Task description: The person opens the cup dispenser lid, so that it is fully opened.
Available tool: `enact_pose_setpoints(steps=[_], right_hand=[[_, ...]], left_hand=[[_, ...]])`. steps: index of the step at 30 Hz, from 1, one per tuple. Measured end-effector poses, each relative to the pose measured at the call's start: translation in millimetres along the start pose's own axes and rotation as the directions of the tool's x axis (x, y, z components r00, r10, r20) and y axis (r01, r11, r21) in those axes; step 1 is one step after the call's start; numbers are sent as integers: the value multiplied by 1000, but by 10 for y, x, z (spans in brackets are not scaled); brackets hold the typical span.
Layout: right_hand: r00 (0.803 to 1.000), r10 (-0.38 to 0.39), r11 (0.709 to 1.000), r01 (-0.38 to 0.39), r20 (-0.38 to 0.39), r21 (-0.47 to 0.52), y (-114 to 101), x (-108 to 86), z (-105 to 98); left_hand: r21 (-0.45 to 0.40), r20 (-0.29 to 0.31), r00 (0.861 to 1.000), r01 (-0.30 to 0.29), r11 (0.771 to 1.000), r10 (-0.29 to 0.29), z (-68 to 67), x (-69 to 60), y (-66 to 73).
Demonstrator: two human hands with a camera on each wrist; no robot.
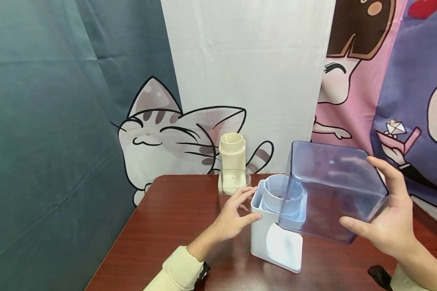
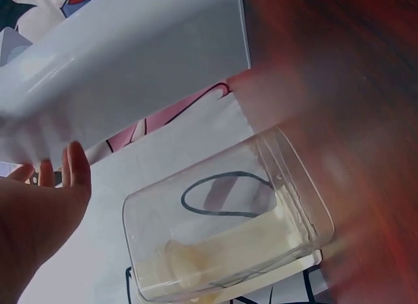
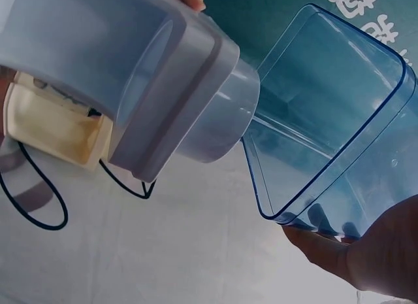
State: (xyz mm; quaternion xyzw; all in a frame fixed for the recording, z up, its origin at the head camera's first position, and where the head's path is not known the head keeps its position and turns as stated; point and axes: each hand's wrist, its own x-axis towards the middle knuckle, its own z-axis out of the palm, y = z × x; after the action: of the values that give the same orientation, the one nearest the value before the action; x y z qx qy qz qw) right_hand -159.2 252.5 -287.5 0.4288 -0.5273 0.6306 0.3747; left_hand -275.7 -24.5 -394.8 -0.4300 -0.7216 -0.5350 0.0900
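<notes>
A white plastic dispenser body (image 1: 260,230) stands upright on the table, with a pale-blue cylinder (image 1: 282,196) at its top and a rounded opening low on its front. My left hand (image 1: 233,216) touches its left side, with the index finger near the top rim and the thumb by the front edge. My right hand (image 1: 395,214) grips a transparent blue plastic container (image 1: 331,190), tilted in the air right of the dispenser body. In the right wrist view, the open mouth of the container (image 3: 326,114) faces the cylinder (image 3: 222,114). Part of the dispenser's right side is hidden behind it.
A cream dispenser (image 1: 233,157) with a clear bin (image 1: 234,184) at its front stands near the table's back edge. The reddish-brown table (image 1: 160,242) ends at the left in a slanting edge. Printed cloths (image 1: 240,60) hang behind it.
</notes>
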Motion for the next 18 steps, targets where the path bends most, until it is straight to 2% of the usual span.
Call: enact_pose_setpoints(steps=[3, 6, 10, 13, 14, 18], right_hand=[[1000, 3, 999, -4, -10, -48, -30, -25, -21], [1000, 16, 996, -18, -23, -86, -52, -63, -69], [999, 30, 999, -31, -13, -32, -75, -91, -117], [999, 36, 999, -36, -8, 1, -95, -103, -138], [999, 36, 999, -36, -8, 1, -100, -107, -143], [999, 49, 998, -49, -6, 32, -121, -125, -162]], left_hand=[[24, 15, 1000, -6, 1000, 6, -3, 20, 21], [51, 35, 999, -3, 999, 2, -33, 40, 186], [39, 65, 997, 35, 999, -38, -37, 51, 172], [12, 79, 995, 66, 998, -66, -7, 53, 23], [6, 80, 994, 70, 998, -70, -6, 55, 30], [4, 59, 998, 31, 1000, -31, 6, 67, 24]])
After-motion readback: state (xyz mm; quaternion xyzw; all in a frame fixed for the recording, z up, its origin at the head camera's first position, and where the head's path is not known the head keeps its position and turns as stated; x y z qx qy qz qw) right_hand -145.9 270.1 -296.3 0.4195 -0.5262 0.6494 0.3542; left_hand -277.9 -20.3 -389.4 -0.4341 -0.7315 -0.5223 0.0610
